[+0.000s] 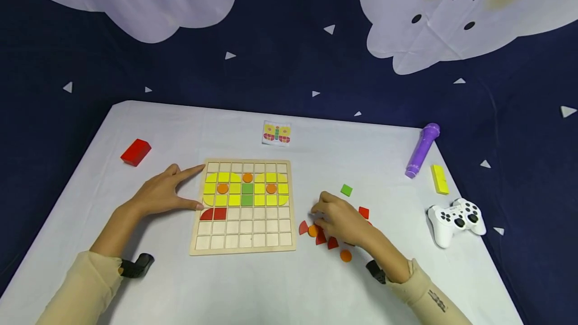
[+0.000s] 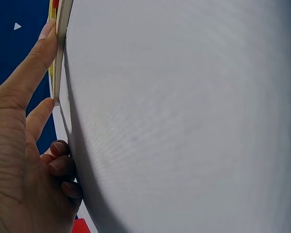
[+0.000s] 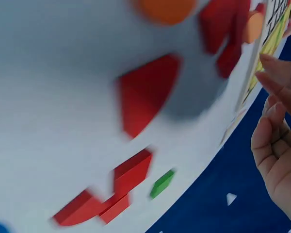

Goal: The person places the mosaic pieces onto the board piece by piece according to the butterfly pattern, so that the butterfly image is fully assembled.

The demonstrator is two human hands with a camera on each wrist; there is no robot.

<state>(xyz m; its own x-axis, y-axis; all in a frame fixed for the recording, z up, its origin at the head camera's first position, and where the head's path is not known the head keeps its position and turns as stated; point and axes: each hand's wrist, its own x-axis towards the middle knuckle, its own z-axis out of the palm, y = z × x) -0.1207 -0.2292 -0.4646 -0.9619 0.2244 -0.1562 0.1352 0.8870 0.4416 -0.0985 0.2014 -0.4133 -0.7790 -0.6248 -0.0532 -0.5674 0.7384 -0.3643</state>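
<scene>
A wooden grid board (image 1: 244,252) lies on the table, its upper rows filled with yellow pieces (image 1: 235,199), orange discs (image 1: 223,188) and green squares (image 1: 247,194). Below these, at the left, sit a red rounded piece (image 1: 206,215) and a red square (image 1: 220,213). My left hand (image 1: 158,192) touches the board's left edge with spread thumb and index finger; its other fingers curl in the left wrist view. To the right of the board, my right hand (image 1: 340,219) hovers over loose red pieces (image 3: 148,92), with nothing visible between its thumb and fingers.
A butterfly pattern card (image 1: 276,133) lies behind the board. Near the right hand are a loose green square (image 1: 346,190) and an orange disc (image 1: 345,256). A red block (image 1: 136,152) is at left; a purple microphone (image 1: 422,150), yellow block (image 1: 439,179) and white game controller (image 1: 457,221) are at right.
</scene>
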